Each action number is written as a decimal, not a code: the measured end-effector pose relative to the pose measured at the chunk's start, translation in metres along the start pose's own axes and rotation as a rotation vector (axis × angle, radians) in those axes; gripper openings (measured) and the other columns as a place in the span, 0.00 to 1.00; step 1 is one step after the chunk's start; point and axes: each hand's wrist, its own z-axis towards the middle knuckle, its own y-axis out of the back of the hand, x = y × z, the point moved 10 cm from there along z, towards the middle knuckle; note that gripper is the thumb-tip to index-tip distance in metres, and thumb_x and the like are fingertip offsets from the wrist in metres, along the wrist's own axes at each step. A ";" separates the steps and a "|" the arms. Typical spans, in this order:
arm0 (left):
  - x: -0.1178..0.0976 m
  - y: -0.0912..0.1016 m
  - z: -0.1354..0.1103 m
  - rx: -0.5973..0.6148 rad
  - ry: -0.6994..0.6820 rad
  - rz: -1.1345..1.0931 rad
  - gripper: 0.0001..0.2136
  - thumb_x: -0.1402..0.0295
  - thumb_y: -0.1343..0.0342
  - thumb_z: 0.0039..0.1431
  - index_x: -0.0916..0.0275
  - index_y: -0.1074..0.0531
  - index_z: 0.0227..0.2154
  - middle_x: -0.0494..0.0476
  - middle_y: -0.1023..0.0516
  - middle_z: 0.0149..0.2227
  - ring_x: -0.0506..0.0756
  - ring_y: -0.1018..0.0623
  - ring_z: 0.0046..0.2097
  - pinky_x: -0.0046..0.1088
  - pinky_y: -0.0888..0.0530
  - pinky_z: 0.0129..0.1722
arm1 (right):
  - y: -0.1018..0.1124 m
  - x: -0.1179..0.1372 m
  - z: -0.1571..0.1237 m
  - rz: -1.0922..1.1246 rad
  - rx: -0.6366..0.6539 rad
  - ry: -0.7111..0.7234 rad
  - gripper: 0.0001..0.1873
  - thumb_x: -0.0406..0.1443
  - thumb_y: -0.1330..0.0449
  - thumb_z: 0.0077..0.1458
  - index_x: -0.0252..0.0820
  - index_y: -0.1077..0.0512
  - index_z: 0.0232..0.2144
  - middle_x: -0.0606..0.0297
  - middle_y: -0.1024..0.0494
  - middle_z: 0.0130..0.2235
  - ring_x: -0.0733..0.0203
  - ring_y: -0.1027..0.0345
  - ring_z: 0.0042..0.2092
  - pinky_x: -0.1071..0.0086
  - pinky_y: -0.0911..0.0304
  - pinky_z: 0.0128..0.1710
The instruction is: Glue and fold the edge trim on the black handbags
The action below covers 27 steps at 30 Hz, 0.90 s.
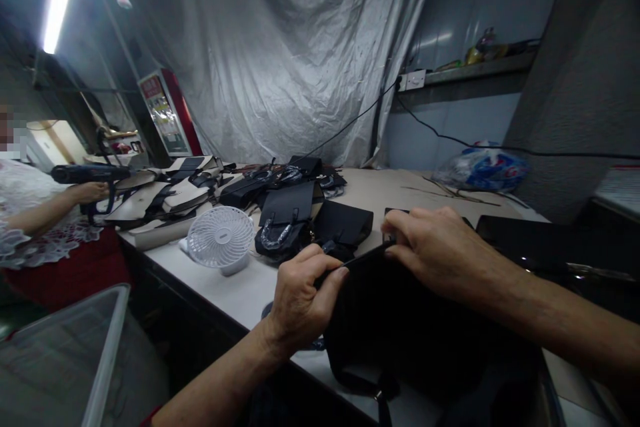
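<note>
A black handbag with a dark, wide opening is held up at the table's front edge. My left hand pinches its rim between thumb and fingers. Farther along the same rim, my right hand grips with thumb and forefinger at the upper corner. A strap with a small metal fitting hangs at the bag's lower left. Its inside is too dark to make out. Just beyond my hands sit a finished-looking black handbag with plastic-wrapped handles and another black bag.
A white fan stands on the table to the left. Black and beige bag pieces are heaped behind it. At far left, a person's hand holds a heat-gun-like black tool. A plastic bin stands lower left.
</note>
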 end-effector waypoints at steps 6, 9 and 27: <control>0.000 -0.002 -0.001 0.008 0.003 0.000 0.08 0.71 0.44 0.63 0.64 0.22 0.31 0.52 0.30 0.28 0.49 0.28 0.30 0.25 0.34 0.30 | -0.001 0.006 0.003 -0.023 0.108 0.000 0.10 0.34 0.39 0.59 0.52 0.18 0.38 0.62 0.22 0.34 0.56 0.31 0.36 0.64 0.49 0.37; -0.002 0.000 0.000 0.013 -0.014 0.018 0.08 0.71 0.44 0.63 0.64 0.23 0.30 0.52 0.31 0.28 0.49 0.28 0.30 0.25 0.34 0.30 | 0.001 0.009 0.002 -0.011 0.112 0.008 0.11 0.33 0.40 0.59 0.52 0.17 0.33 0.63 0.22 0.33 0.58 0.33 0.35 0.64 0.50 0.37; -0.004 -0.046 0.060 0.426 -0.034 0.341 0.05 0.71 0.36 0.57 0.59 0.19 0.27 0.51 0.22 0.27 0.53 0.24 0.30 0.28 0.36 0.30 | 0.005 -0.025 -0.009 -0.080 0.082 -0.064 0.09 0.33 0.38 0.57 0.48 0.22 0.41 0.61 0.23 0.35 0.53 0.30 0.38 0.63 0.51 0.38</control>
